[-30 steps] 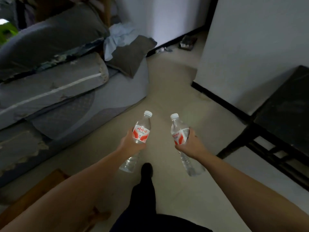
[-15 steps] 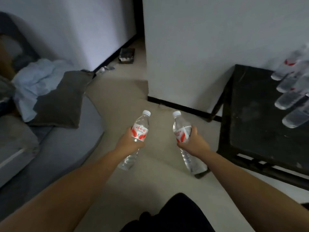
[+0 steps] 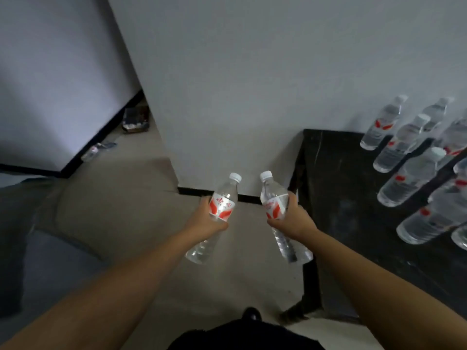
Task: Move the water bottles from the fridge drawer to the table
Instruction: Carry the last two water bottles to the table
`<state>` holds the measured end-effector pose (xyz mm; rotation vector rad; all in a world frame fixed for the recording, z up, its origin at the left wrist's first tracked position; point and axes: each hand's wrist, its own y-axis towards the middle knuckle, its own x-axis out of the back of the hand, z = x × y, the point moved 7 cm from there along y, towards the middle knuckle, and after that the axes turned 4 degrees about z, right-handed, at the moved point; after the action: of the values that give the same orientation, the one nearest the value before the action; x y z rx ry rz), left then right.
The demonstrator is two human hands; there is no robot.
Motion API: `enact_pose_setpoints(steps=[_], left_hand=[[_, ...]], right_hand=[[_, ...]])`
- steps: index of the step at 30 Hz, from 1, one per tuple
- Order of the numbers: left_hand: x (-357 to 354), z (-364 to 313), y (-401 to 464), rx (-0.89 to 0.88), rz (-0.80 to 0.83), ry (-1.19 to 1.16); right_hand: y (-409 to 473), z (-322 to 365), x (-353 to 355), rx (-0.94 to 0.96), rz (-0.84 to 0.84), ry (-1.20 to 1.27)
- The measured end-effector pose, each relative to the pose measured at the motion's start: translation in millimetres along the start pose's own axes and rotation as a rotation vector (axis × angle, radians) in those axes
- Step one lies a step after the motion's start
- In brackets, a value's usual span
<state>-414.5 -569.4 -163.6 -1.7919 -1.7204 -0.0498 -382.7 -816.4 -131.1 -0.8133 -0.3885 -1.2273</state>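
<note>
At 3 o'clock the counter [image 3: 341, 188] runs off the frame's right edge, and the standing bottles [image 3: 404, 179] on it blur together, so we cannot count them surely. A small dark thing on the floor [image 3: 113, 203] at 10 o'clock is too dim for us to name. Each bottle we see holds clear water under a white cap. Our left hand [image 3: 204, 221] wraps round the left bottle [image 3: 214, 218] at its red label; our right hand [image 3: 294, 221] grips the right bottle [image 3: 280, 215] likewise. Both bottles hang over the floor, the right one just beside the counter's corner.
</note>
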Motion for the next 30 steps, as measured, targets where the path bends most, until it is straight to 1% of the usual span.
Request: enact_pose_setpoints(steps=[1, 3, 6, 8, 14, 19, 22, 25, 27, 30], left_hand=[[-7, -14, 22, -0.013, 0.0, -0.005], [-14, -55, 36, -0.033, 0.007, 0.013], [-36, -103, 73, -0.057, 0.094, 0.087], [-54, -126, 107, -0.068, 0.149, 0.096], [-109, -199, 205, -0.117, 0.326, 0.011], [-152, -269, 295, -0.174, 0.486, -0.042], [-179, -316, 345, -0.251, 0.547, 0.077], [-204, -358, 378, -0.347, 0.586, 0.215], [-224, -379, 393, -0.395, 0.663, 0.205], [-253, -396, 419, -0.413, 0.732, 0.189]], right_hand=[[13, -6, 15, -0.014, -0.017, 0.021], [30, -13, 39, -0.031, -0.051, 0.076], [52, -29, 75, -0.082, -0.121, 0.167], [65, -44, 96, -0.131, -0.17, 0.235], [99, -78, 145, -0.264, -0.34, 0.465], [147, -100, 181, -0.349, -0.534, 0.599], [176, -109, 202, -0.411, -0.633, 0.737], [200, -110, 221, -0.43, -0.727, 0.825], [215, -113, 230, -0.433, -0.803, 0.857], [238, -120, 233, -0.471, -0.906, 0.888]])
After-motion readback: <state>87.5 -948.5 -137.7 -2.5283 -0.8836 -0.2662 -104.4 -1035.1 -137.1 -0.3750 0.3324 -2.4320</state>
